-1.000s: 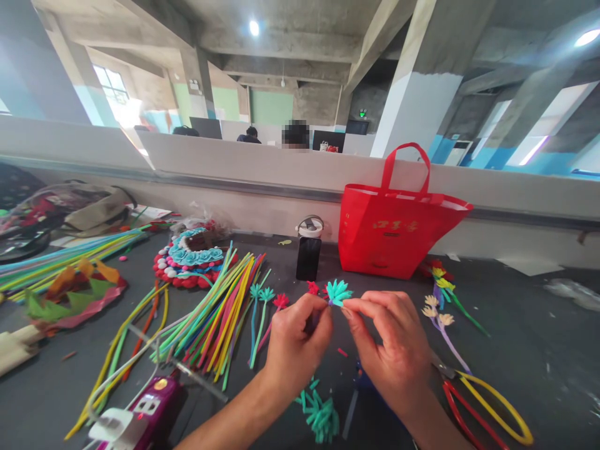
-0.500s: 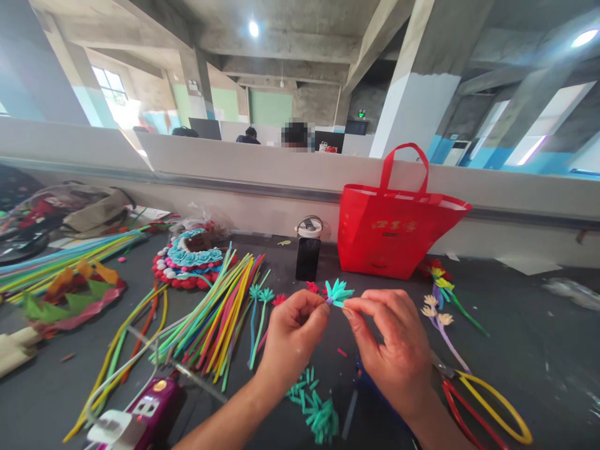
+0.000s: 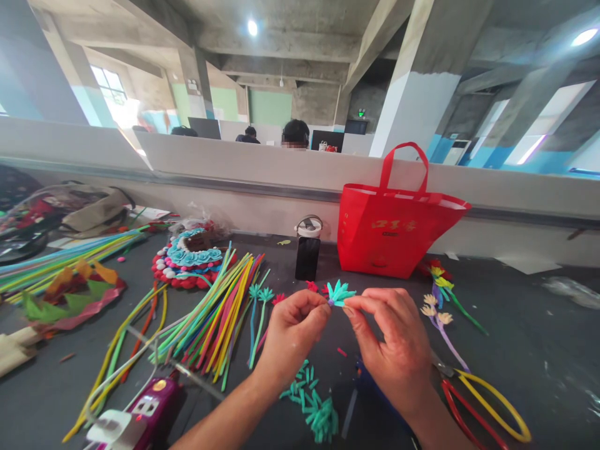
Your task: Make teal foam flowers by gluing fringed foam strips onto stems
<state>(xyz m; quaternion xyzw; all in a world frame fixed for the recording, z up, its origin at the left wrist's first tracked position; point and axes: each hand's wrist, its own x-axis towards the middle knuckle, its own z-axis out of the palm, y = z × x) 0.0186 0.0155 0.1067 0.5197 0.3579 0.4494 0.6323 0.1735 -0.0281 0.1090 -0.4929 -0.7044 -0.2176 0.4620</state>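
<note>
Turquoise flower (image 3: 340, 292): is spreading between 2 hands
Left hand (image 3: 300, 328): is pinching its base
Right hand (image 3: 392, 344): is gripping 1 petal

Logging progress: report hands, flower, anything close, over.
Left hand pinching fuzzy turquoise flower by purple base. Right hand pinching petal. Red-and-yellow-handled scissors near right hand.

Bare concrete beams (image 3: 290, 65), a low desk partition (image 3: 244, 162) and monitors (image 3: 205, 128) suggest an open-plan office or workroom.

We get bright glare from the ceiling lamp (image 3: 252, 27) and the overexposed window (image 3: 109, 85) at left. Toward the edges, our view looks stretched and soft.
</note>
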